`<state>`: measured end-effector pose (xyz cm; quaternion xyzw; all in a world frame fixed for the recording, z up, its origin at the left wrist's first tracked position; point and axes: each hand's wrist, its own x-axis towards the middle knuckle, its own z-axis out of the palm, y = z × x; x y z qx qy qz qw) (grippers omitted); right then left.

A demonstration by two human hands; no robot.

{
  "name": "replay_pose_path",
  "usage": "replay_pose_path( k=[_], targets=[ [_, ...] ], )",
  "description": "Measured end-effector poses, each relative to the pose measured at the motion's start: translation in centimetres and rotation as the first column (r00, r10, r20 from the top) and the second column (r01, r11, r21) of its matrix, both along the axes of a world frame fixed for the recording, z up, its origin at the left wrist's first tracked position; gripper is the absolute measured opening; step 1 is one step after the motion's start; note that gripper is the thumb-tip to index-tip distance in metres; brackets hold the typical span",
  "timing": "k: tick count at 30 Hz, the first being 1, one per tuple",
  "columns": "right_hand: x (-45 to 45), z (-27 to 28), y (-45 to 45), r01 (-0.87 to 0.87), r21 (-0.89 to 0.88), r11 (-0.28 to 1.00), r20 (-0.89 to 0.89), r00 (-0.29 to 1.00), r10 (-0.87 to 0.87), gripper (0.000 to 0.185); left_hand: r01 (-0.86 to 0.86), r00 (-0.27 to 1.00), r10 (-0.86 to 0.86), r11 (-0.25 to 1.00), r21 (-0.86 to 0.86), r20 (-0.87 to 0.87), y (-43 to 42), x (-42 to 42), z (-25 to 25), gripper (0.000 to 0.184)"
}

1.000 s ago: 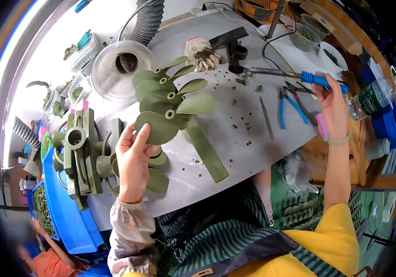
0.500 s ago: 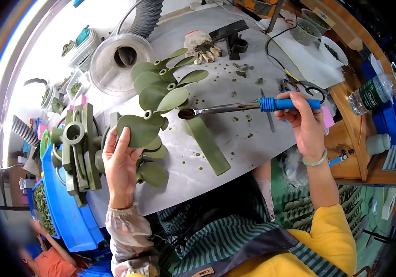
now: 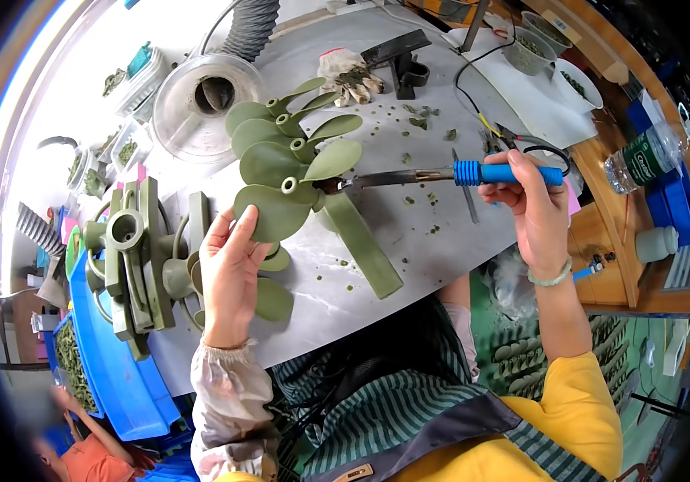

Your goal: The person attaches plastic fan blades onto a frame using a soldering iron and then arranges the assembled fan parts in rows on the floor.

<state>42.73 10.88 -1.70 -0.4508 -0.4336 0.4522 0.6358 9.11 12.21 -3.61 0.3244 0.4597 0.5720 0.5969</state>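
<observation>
My left hand (image 3: 231,281) pinches a blade of a green propeller (image 3: 276,210) between thumb and fingers. My right hand (image 3: 534,213) is closed round the blue handle of a soldering iron (image 3: 513,174). Its dark, flattened tip meets the propeller near the small stub by the hub; whether it touches cannot be made out. Further green propellers (image 3: 264,162) stand in a row behind the held one. Beneath the tip, a long green bar (image 3: 363,249) slants across the grey table (image 3: 441,241).
Left stands an assembly of green bars and rings (image 3: 128,273), beside a blue bin (image 3: 132,386). A clear round cover (image 3: 180,120) with a duct, a stained glove (image 3: 350,76), a black stand (image 3: 405,64) and a metal blade (image 3: 465,189) lie around. Another person (image 3: 96,450) sits lower left.
My left hand has brought the propeller rightward and slightly up, toward the iron's tip. The soldering iron has stayed almost in place, its tip now at the propeller's stub.
</observation>
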Motion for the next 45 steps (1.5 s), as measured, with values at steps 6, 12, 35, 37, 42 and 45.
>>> replay_pose_path(
  k=[6,12,35,37,42,45],
  targets=[
    [-0.2,-0.3,-0.2,0.024,0.015,1.000,-0.019,1.000,-0.024,0.028,0.030,0.999,-0.031,0.999,-0.025,-0.024,0.7,0.2,-0.5,0.019],
    [-0.5,-0.2,-0.6,0.042,0.018,0.999,0.002,0.999,-0.042,0.027,0.027,0.998,-0.029,0.999,-0.033,-0.047,0.9,0.7,0.0,0.021],
    [-1.4,-1.8,-2.7,0.059,0.044,0.997,-0.068,0.996,-0.056,0.027,0.035,0.969,-0.032,0.999,0.009,-0.246,2.3,1.7,0.3,0.021],
    [-1.5,-1.9,-2.8,0.064,0.046,0.997,-0.072,0.996,-0.061,0.028,0.031,0.969,-0.027,0.999,0.012,-0.246,2.2,1.7,0.3,0.022],
    [-1.8,-2.0,-2.9,0.086,0.047,0.995,-0.084,0.993,-0.082,0.029,0.021,0.966,-0.014,1.000,0.021,-0.260,2.1,1.9,0.1,0.022],
    [-1.8,-2.0,-2.9,0.096,0.045,0.994,-0.075,0.993,-0.093,0.029,0.023,0.965,-0.014,0.999,0.032,-0.260,2.1,1.9,-0.1,0.023]
  ],
)
